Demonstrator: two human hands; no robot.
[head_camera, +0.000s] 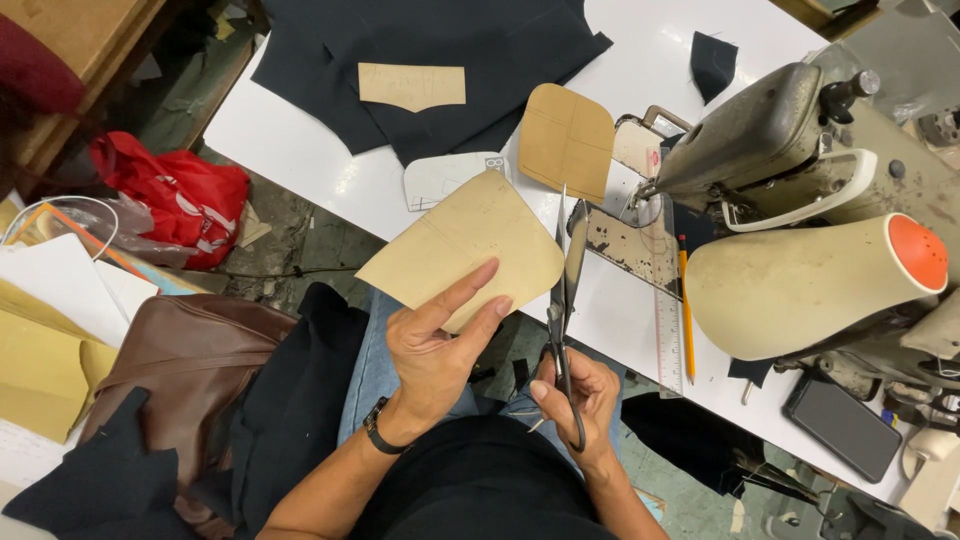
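My left hand (437, 347) pinches a tan paper pattern piece (460, 250) with a rounded edge, holding it up over the table's near edge. My right hand (580, 395) grips the handles of large dark scissors (566, 290), whose blades point away from me beside the pattern's right edge. The blades look slightly parted; whether they touch the paper is unclear. A dark wristband sits on my left wrist.
On the white table (300, 150) lie dark fabric (440, 70) with a tan pattern strip (412, 86), a brown card pattern (567, 140), a white pattern (440, 180), a ruler (667, 330) and pencil (685, 310). A sewing machine (800, 160), a thread cone (810, 285) and a phone (842, 425) are right. Bags lie left.
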